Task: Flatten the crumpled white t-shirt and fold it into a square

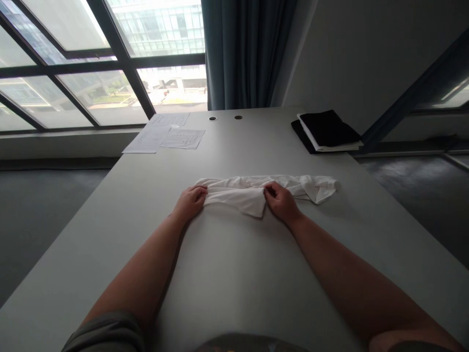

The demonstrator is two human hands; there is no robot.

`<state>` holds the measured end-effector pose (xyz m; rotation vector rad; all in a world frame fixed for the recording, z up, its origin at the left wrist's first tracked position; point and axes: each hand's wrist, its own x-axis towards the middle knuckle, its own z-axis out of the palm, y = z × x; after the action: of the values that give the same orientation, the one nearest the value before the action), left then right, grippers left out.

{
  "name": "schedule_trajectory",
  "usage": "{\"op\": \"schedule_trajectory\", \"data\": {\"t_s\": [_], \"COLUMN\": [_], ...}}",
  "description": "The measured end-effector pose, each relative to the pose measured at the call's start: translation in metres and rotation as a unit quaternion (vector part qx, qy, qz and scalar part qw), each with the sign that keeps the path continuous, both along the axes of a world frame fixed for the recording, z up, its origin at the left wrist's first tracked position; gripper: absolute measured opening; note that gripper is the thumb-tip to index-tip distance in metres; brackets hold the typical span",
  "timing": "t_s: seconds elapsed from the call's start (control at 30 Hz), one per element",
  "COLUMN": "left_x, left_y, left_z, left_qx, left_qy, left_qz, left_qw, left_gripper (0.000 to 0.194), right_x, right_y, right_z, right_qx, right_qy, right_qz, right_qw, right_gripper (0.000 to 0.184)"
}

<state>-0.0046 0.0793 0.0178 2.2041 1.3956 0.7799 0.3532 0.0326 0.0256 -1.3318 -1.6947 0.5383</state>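
A crumpled white cloth garment (pixel 234 196) lies across the middle of the table, its kind unclear from the folds. My left hand (pixel 190 200) is closed on its left end, fingers curled over the fabric. Farther right, my right hand (pixel 280 199) pinches the near layer by its edge, where a corner hangs toward me. Beyond the right hand the rest of the garment stretches out, bunched and wrinkled, ending in a loose fold.
The white table (pixel 234 274) has two round cable holes near its far edge. Printed sheets of paper (pixel 183 139) lie at the far left. Folded black and white cloths (pixel 328 128) are stacked at the far right. Behind the table hangs a blue curtain (pixel 245 54) beside windows.
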Motion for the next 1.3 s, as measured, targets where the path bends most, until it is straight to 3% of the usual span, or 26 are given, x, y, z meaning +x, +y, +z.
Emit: {"op": "schedule_trajectory", "data": {"t_s": [0.13,0.23,0.33,0.4,0.47,0.53,0.6,0.67,0.77,0.93,1.07,1.17,1.3], "left_x": [-0.001,-0.002,-0.002,-0.002,-0.002,-0.002,-0.003,-0.004,-0.005,0.000,0.002,0.003,0.004], "left_y": [-0.004,-0.006,-0.007,-0.006,-0.004,-0.003,-0.001,0.000,0.000,-0.004,-0.008,-0.009,-0.009], "left_z": [0.002,0.004,0.004,0.004,0.003,0.001,-0.001,-0.003,-0.004,0.001,0.005,0.006,0.008], "left_qx": [-0.023,-0.027,-0.025,-0.028,-0.027,-0.026,-0.028,-0.025,-0.010,-0.002,-0.039,-0.121,-0.271], "left_qy": [0.049,0.078,0.089,0.080,0.064,0.038,0.008,-0.017,-0.035,-0.045,-0.092,-0.226,-0.424], "left_qz": [-0.020,-0.038,-0.042,-0.037,-0.032,-0.024,-0.010,0.015,0.039,0.003,0.012,0.026,0.012], "left_qw": [0.998,0.996,0.995,0.996,0.997,0.999,1.000,0.999,0.999,0.999,0.995,0.966,0.864], "left_gripper": [0.028,0.038,0.034,0.034,0.032,0.028,0.026,0.026,0.023,0.019,0.018,0.018,0.026], "right_x": [0.007,0.006,0.003,-0.003,-0.012,-0.025,-0.037,-0.043,-0.038,-0.018,-0.017,-0.019,-0.016], "right_y": [0.009,0.012,0.007,-0.001,-0.012,-0.022,-0.028,-0.028,-0.015,0.005,0.003,-0.003,-0.006], "right_z": [-0.007,-0.009,-0.002,0.005,0.010,0.010,0.004,-0.004,-0.012,-0.015,-0.010,-0.003,-0.001], "right_qx": [0.013,0.018,0.056,0.111,0.150,0.137,0.088,0.043,0.020,0.039,0.067,0.078,-0.016], "right_qy": [0.058,0.070,0.052,0.013,-0.049,-0.125,-0.201,-0.254,-0.270,-0.226,-0.144,-0.062,0.010], "right_qz": [-0.118,-0.137,-0.139,-0.102,-0.001,0.119,0.188,0.184,0.125,0.111,0.114,0.095,0.084], "right_qw": [0.991,0.988,0.987,0.988,0.988,0.975,0.958,0.949,0.954,0.967,0.981,0.990,0.996], "right_gripper": [0.024,0.025,0.021,0.017,0.015,0.024,0.038,0.049,0.042,0.027,0.020,0.016,0.020]}}
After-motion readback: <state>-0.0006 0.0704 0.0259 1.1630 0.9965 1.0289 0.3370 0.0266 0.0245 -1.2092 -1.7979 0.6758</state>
